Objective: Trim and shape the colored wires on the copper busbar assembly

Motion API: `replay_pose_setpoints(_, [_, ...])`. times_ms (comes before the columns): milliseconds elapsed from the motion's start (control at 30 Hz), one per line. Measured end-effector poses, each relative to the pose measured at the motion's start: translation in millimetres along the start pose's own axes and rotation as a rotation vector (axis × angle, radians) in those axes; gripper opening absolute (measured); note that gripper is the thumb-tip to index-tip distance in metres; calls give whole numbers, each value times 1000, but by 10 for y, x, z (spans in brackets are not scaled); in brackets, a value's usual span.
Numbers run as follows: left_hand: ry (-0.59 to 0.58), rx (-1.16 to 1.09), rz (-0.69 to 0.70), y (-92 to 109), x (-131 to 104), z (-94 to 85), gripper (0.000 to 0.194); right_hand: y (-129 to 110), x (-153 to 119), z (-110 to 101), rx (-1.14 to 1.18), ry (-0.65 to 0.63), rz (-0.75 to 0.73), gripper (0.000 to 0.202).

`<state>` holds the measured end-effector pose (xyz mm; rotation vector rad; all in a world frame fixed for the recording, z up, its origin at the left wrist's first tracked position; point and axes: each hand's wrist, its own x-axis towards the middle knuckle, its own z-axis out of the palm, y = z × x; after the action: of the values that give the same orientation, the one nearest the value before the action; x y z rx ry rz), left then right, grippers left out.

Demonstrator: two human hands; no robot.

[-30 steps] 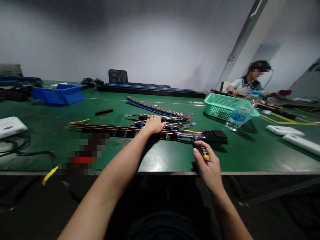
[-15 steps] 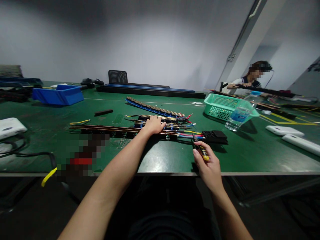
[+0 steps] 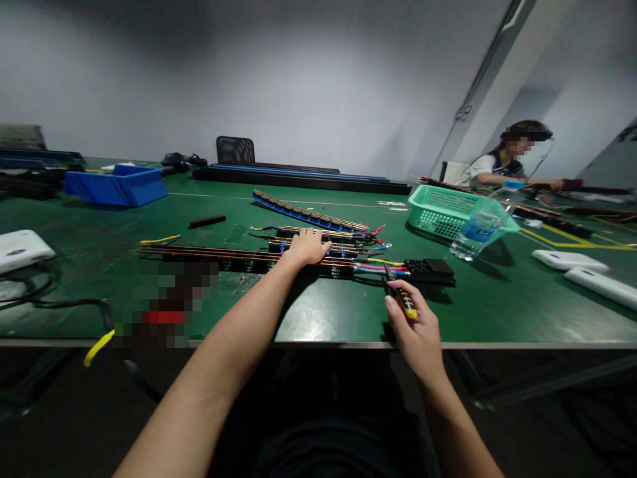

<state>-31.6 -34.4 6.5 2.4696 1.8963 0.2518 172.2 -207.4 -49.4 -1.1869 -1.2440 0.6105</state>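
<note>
My left hand [image 3: 309,247] lies with its fingers spread on top of the dark strips with copper-coloured rods [image 3: 343,251]. The longest strip [image 3: 229,257] runs left from under that hand. My right hand [image 3: 414,322] is closed round a tool with a yellow and black handle [image 3: 408,304], its dark tip near the red, blue and white wires [image 3: 381,267]. Those wires run into a black block [image 3: 428,271] at the strip's right end. Behind the left hand, a curved strip with a blue underside [image 3: 308,212] rests on the table.
A green basket [image 3: 432,216] and a water bottle [image 3: 478,232] stand at the right, with white devices [image 3: 570,260] beyond. At the left are a blue bin [image 3: 117,186], a white device [image 3: 24,249] and black cables. A person [image 3: 497,162] works at the far right.
The person at the far right has moved an arm and lowered a long dark piece. My hands have barely moved; the whole view has shifted slightly.
</note>
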Motion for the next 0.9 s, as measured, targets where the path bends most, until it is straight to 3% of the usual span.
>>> replay_pose_setpoints(767, [-4,7,8,-11,20,14,61,-8,8,-23,25,-15,10,34])
replay_pose_setpoints(900, [-6,3,12,-7,18,6,60,-45,83,-22,205,28,112,40])
